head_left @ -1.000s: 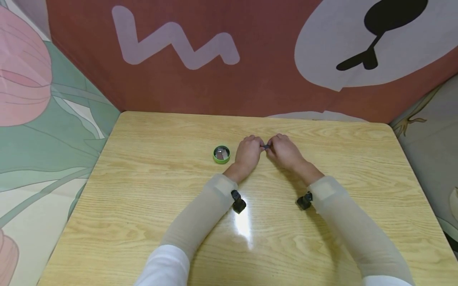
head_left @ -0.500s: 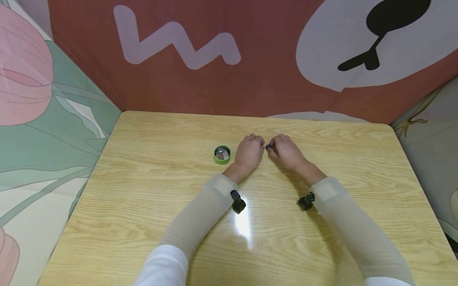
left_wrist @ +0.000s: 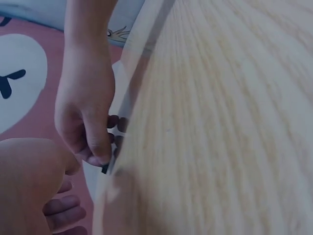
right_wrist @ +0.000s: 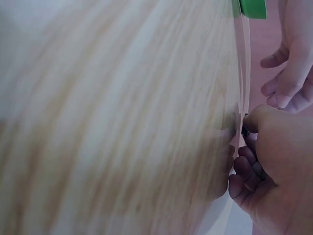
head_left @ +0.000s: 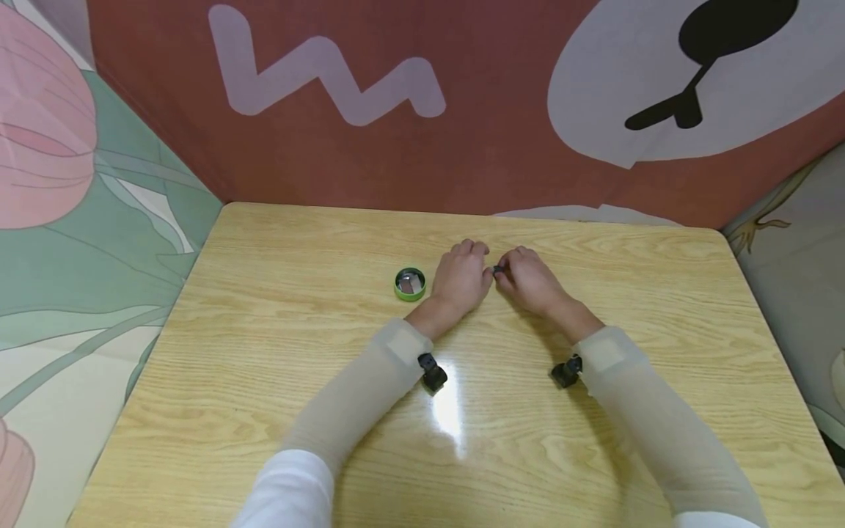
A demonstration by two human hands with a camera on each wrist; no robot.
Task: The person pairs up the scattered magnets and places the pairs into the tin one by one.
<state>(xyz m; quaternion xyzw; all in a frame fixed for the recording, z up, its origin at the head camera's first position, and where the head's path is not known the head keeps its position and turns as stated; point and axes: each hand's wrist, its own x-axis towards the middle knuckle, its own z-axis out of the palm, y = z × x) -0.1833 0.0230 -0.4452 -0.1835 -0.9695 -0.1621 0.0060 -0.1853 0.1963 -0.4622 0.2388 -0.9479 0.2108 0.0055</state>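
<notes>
My right hand point(head_left: 529, 280) pinches a small dark piece point(head_left: 498, 270) between thumb and fingertips, low over the wooden table. Only a black end of the piece point(left_wrist: 104, 169) shows below the thumb in the left wrist view; its kind cannot be told. Just to the left, my left hand point(head_left: 462, 275) is held with loose fingers and nothing between them, its thumb tip near the piece. In the right wrist view the fingers point(right_wrist: 296, 73) of the left hand hang apart from the right hand. A round green tin point(head_left: 410, 296) stands left of the left hand.
Inside the tin lie silvery and brownish flat bits point(head_left: 409, 282). The wood-grain table point(head_left: 317, 293) runs back to a red patterned wall point(head_left: 370, 169). Both forearms wear beige sleeves with a small black camera point(head_left: 433, 375) at each wrist.
Both hands held the dark piece one second ago; the left hand has since let go, and its fingers have loosened and spread. The right hand keeps the piece, shifted slightly right.
</notes>
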